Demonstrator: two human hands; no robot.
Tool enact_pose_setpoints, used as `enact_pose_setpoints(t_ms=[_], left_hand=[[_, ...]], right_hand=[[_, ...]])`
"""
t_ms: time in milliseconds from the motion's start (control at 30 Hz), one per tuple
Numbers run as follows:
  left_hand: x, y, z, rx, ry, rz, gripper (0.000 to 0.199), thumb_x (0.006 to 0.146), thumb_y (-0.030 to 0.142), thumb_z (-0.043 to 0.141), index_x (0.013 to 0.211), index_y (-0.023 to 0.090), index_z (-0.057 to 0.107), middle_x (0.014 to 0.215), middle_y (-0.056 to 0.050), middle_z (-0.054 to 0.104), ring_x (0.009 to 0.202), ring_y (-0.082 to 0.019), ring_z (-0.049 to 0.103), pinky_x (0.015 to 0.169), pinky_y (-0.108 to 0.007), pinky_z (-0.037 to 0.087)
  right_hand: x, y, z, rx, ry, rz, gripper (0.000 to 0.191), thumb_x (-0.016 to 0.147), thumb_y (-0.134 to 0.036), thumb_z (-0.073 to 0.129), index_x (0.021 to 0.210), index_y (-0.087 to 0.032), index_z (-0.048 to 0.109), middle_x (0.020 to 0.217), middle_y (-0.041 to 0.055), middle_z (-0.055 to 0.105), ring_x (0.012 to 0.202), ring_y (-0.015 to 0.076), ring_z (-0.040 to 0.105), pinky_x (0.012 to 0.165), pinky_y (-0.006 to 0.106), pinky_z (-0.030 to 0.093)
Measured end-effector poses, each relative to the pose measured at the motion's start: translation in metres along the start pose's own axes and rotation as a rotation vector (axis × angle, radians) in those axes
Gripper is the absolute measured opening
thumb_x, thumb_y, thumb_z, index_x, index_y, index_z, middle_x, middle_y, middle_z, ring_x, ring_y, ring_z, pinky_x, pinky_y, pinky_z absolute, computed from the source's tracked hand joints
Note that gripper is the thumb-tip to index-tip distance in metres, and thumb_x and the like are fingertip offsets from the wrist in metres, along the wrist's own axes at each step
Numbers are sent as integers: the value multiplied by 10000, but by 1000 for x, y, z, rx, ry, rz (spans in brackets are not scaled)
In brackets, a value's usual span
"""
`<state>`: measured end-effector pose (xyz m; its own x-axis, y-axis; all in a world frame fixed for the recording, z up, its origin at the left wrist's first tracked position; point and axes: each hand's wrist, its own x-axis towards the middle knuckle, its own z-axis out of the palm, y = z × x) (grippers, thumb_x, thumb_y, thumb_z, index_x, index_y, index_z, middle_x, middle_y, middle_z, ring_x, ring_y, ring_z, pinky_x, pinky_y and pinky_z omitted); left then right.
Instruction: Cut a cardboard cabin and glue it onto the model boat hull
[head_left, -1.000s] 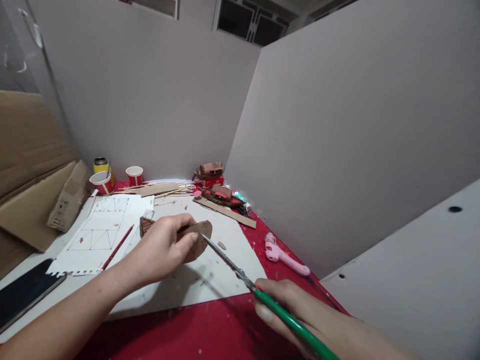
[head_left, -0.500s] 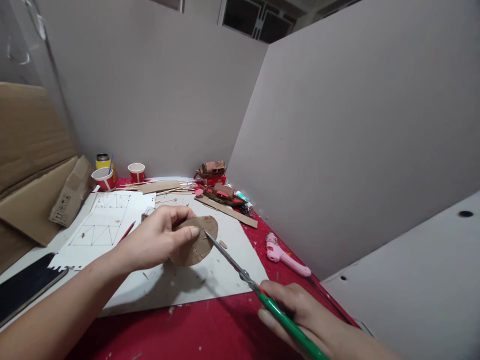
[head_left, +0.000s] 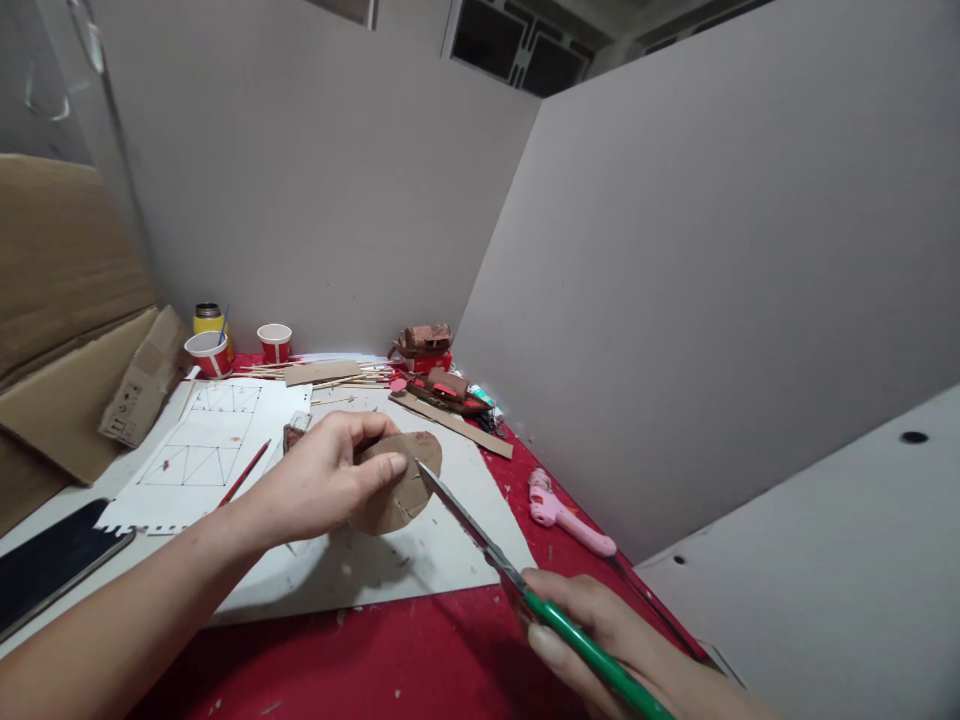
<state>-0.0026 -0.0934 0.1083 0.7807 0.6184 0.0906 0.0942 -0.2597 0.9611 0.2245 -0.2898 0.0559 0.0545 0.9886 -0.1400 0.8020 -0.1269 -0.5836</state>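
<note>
A rounded brown cardboard piece (head_left: 405,495) is pinched between the thumb and fingers of my left hand (head_left: 330,470), held above the white sheet (head_left: 457,540). My right hand (head_left: 600,640) is closed round the green handle of a pair of scissors (head_left: 480,540). The scissors' tip touches the face of the cardboard, close to my left thumb. Short slits or creases show on the piece's lower right part.
A pink glue gun (head_left: 570,520) lies at the right on the red cloth (head_left: 360,650). Paper cups (head_left: 275,345), thin sticks, cardboard strips and small brown models stand behind. At the left are a drawing (head_left: 202,445), a red pencil (head_left: 246,472), a phone (head_left: 60,560) and cardboard boxes.
The cardboard piece and both hands have shifted slightly right in view. The scissors' tip has stayed at the cardboard. A small scrap seen beside the piece no longer shows.
</note>
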Motion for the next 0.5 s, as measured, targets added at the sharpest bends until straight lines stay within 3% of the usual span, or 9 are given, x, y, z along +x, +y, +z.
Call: enact_pose_setpoints(t_ms=[133,267,333,500], left_hand=[[0,1,0,-93,-27,-44,180,821,333,647,803,159,606,701,3,617,616,-126,565,524,-222,458],[3,-2,-4,-114,-96,-99,188,807,340,670,807,161,610,673,-8,649,591,-146,609,521,-240,470],[5,-4,-5,-113,-99,-112,193,804,343,677,802,162,610,657,-5,647,579,-143,606,514,-234,455],[4,-4,-1,-133,-16,-43,183,817,333,665,796,158,619,698,7,628,618,-117,565,558,-220,438]], right_hand=[[-2,13,9,13,40,-30,458,953,-598,449,1174,-256,660,1016,79,708,909,229,684,850,329,570],[2,1,3,68,-2,-43,462,965,-605,432,1003,-224,690,839,46,678,642,163,631,602,261,554],[5,-7,-5,73,-55,-42,461,963,-607,430,977,-221,682,832,41,673,590,149,608,552,254,540],[6,-14,-22,-33,-54,-100,447,956,-572,438,1150,-244,673,1046,86,730,925,248,695,852,351,579]])
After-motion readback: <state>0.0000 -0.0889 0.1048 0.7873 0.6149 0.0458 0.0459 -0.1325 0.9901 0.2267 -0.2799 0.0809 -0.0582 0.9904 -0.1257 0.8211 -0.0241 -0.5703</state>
